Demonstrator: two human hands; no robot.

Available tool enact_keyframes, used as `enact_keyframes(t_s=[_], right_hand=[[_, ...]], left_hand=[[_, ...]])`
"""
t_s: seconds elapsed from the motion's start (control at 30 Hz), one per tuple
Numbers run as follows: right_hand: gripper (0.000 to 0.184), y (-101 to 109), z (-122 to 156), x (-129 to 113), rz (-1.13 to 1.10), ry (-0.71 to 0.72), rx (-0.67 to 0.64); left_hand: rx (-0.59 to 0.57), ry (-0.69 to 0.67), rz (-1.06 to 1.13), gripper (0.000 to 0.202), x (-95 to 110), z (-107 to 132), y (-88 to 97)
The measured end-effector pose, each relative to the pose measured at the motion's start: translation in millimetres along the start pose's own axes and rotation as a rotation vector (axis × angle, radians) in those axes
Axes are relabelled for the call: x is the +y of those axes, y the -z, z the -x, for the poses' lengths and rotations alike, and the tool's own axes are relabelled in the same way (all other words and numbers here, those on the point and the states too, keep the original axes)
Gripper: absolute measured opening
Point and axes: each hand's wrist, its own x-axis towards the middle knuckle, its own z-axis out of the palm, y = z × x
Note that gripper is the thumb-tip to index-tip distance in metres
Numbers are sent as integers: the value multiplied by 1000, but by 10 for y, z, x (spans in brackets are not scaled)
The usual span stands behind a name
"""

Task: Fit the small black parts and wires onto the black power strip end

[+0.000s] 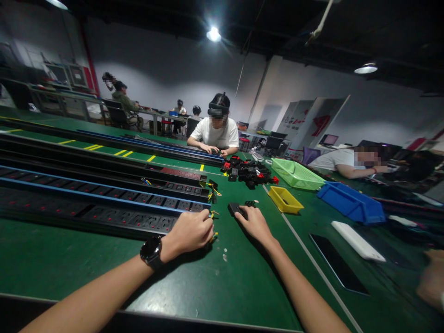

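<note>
Long black power strips lie side by side at the left, their sockets facing up with small red marks. My left hand, a watch on its wrist, is closed over the right end of the nearest strip. Yellow-green wire ends poke out by its fingertips; what the fingers grip is hidden. On the green table to the right, my right hand holds a small black plastic piece between thumb and fingers. Another black part with prongs touches or lies just behind these fingers.
A pile of black and red parts lies beyond my right hand. To the right are a green basket, a yellow bin, a blue bin, a white slab and a phone. A person works opposite.
</note>
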Motion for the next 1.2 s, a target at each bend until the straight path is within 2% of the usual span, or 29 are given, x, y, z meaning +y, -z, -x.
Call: enact_keyframes(t_s=[0.1, 0.2, 0.33, 0.5, 0.6, 0.7, 0.87, 0.97, 1.03, 1.13, 1.2], right_hand=[[41, 23, -4, 9, -6, 17, 39], [31, 96, -39, -85, -99, 73, 107], [22, 160, -110, -454, -257, 253, 53], [16, 127, -245, -887, -107, 326, -12], [12, 101, -333, -952, -100, 416, -57], [9, 43, -374, -981, -127, 485, -31], [11, -40, -362, -1090, -203, 456, 31], [17, 44, -395, -1030, -359, 383, 54], [22, 144, -448, -865, -523, 323, 80], [28, 288, -522, -443, -714, 192, 194], [30, 346, -533, -109, -690, 76, 278]], left_hand=[[-4, 1, -3, 27, 2, 6, 3], [-13, 6, -5, 26, 9, 9, 19], [-32, 11, -2, 25, 17, 13, 35], [-15, 21, 13, 21, 2, 23, 1], [-4, 25, 26, 22, -9, 30, -21], [4, 10, 28, 22, -14, 30, -26], [4, -2, 42, 24, -10, 14, -2], [-14, 14, 46, 26, -6, 4, 23], [-21, 22, 40, 27, -6, 1, 33], [-11, 18, 32, 29, -13, 4, 27], [2, 10, 32, 29, -18, 6, 17]])
